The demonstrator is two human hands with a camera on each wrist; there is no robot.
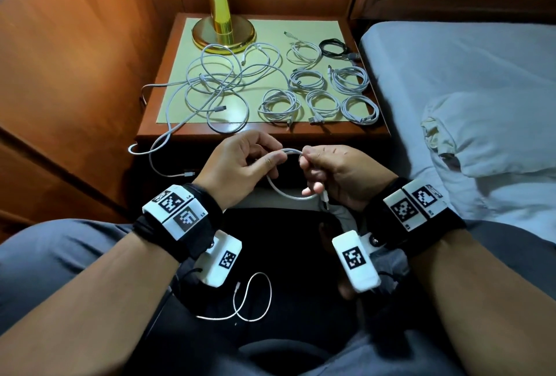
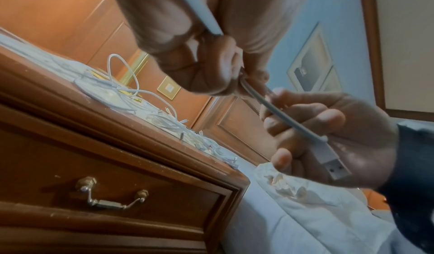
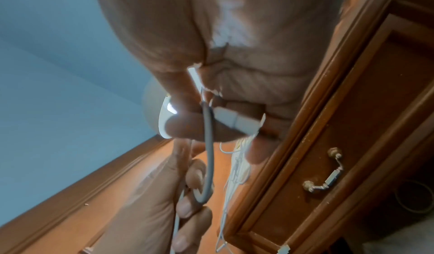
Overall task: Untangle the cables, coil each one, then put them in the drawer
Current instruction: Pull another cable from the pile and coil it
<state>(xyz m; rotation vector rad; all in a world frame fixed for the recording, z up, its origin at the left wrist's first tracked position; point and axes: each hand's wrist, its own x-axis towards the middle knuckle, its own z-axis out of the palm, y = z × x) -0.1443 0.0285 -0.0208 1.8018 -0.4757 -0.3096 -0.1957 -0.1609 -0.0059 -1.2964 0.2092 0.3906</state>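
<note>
I hold one white cable [image 1: 289, 151] in front of the nightstand, above my lap. My left hand [image 1: 240, 162] pinches it at the top of a loop, and my right hand [image 1: 328, 171] pinches it just beside and keeps its USB plug [image 2: 333, 165] in the palm. The cable's loose tail [image 1: 252, 300] lies looped on my lap. A tangle of white cables [image 1: 216, 83] covers the left of the nightstand top [image 1: 301, 132]. Several coiled white cables [image 1: 319, 92] and a black coil [image 1: 334, 47] lie on its right. The drawer [image 2: 117, 183] below is closed, and its metal handle [image 2: 112, 200] hangs down.
A brass lamp base [image 1: 224, 35] stands at the back left of the nightstand. One cable end [image 1: 156, 147] hangs over the front left edge. A bed with a blue sheet [image 1: 469, 74] and pillow [image 1: 493, 135] lies on the right. Wood panels close in the left and back.
</note>
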